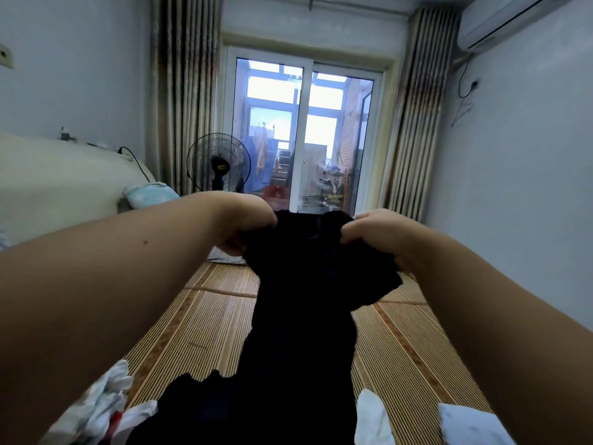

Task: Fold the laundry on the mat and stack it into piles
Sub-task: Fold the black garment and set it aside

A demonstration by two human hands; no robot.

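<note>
A dark, near-black garment [305, 300] hangs in front of me above the bamboo mat [199, 319]. My left hand [250, 223] grips its top edge on the left, and my right hand [375, 232] grips the top edge on the right, both held out at arm's length. The cloth drops down to a dark heap [224, 409] at the near edge of the mat. White laundry [102, 403] lies crumpled at the lower left, and more white pieces [372, 415] lie at the lower right.
A pillow [150, 194] and a padded headboard [64, 175] stand at the left. A standing fan [219, 163] is beside the curtain. Glass sliding doors [305, 133] close the far end. A plain wall runs along the right of the mat.
</note>
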